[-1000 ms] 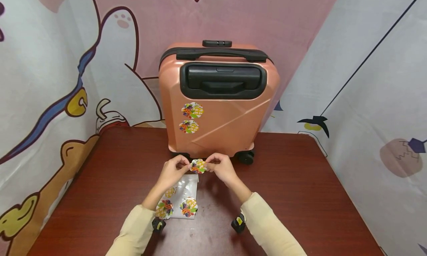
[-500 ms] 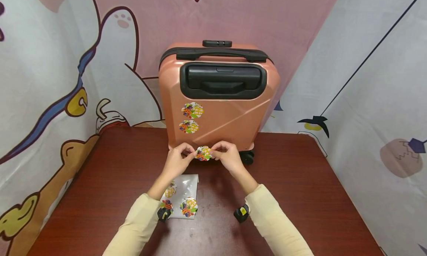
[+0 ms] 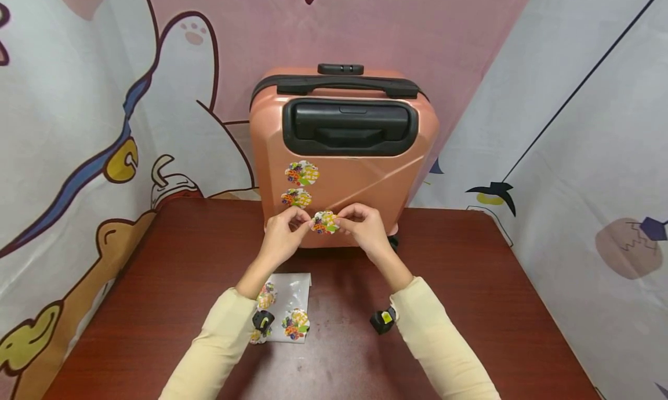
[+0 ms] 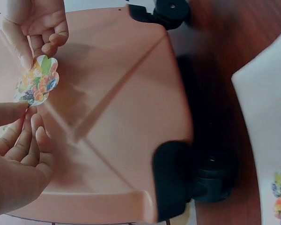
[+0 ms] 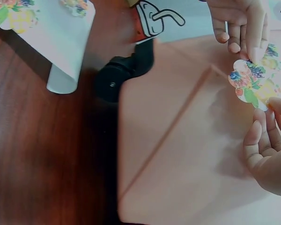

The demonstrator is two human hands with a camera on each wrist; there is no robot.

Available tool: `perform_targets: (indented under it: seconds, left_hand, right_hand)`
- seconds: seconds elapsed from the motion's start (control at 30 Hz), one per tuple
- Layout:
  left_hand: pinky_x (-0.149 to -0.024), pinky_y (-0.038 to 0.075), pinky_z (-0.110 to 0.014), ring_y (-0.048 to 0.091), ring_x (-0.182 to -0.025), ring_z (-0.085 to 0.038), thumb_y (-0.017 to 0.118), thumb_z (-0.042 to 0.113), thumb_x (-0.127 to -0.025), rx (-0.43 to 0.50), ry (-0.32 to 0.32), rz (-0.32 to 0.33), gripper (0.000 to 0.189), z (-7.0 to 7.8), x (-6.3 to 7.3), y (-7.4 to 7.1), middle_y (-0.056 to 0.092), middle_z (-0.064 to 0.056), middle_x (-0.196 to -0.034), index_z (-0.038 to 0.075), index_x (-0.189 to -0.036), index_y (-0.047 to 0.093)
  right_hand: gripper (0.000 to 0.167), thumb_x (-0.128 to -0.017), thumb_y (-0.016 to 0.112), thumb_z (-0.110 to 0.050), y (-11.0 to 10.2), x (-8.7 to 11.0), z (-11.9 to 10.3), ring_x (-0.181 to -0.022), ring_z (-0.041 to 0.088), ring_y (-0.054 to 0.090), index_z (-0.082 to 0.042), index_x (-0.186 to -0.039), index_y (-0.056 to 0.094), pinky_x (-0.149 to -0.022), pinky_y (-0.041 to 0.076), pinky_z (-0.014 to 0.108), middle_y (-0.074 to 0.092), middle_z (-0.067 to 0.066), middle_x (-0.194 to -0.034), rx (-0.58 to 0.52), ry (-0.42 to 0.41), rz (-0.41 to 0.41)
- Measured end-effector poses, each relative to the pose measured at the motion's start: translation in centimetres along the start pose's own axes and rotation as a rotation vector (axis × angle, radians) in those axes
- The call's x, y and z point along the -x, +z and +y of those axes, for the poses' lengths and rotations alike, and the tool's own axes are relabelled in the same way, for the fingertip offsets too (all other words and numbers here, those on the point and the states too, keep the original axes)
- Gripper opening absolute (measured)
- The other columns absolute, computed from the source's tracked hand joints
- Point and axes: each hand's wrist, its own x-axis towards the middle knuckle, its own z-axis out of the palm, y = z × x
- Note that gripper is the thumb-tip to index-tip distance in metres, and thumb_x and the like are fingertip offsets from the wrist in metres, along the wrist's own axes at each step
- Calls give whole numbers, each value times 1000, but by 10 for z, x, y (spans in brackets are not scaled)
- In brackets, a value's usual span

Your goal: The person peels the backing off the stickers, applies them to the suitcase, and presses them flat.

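A scalloped sticker [image 3: 325,222] printed with colourful fruit is stretched between both hands, in front of the lower part of a pink suitcase [image 3: 360,185]. My left hand [image 3: 282,232] pinches its left edge between thumb and forefinger. The opposite edge is pinched by my right hand [image 3: 367,229] in the same way. Both wrist views show the sticker [image 4: 39,80] held at its rims, with the suitcase shell [image 5: 178,140] behind it. Two similar stickers, an upper one [image 3: 301,173] and a lower one [image 3: 296,197], are on the suitcase's left side.
A white sticker sheet [image 3: 287,290] with several fruit stickers lies on the reddish-brown table [image 3: 449,307], partly under the left forearm. Black wheels [image 4: 213,176] stick out at the suitcase's base. A patterned cloth [image 3: 574,127] hangs behind and beside the table.
Both hands have moved up and slightly right with the sticker, from above the table near the suitcase's base to in front of its lower face. The suitcase and sheet have stayed put.
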Motion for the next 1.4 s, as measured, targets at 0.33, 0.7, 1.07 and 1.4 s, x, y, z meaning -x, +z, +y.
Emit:
perform_targets:
  seconds: [0.33,0.7,1.07,1.4]
  left_hand:
    - [-61,45,-32,55,-65,-15,66,8,-81,29,57,23,5,15,-13,0,61,-3,-72,6,-79,62]
    - [-60,46,-31,55,-64,-15,66,5,-81,47,146,68,4,31,-25,-1,61,-4,-70,4,-79,62]
    - [-59,46,-31,55,-63,-15,66,5,-82,20,192,115,5,53,-38,-2,61,-6,-70,2,-80,63]
    - [-57,44,-25,55,-59,-14,67,9,-82,-34,230,171,7,67,-47,-2,62,-6,-70,3,-79,64]
  right_hand:
    - [7,-77,68,3,-10,-5,-19,-60,28,60,6,-82,63,-58,50,37,62,6,-71,33,-47,16]
    - [11,-77,69,0,-17,-8,-39,-64,39,58,8,-81,62,-56,49,37,60,3,-69,81,-120,59]
    - [15,-78,70,-2,-23,-11,-60,-60,32,54,10,-84,63,-53,46,30,59,4,-66,86,-169,139]
    - [10,-79,65,5,-19,1,-93,-53,20,52,13,-82,61,-49,42,21,58,13,-64,117,-252,220]
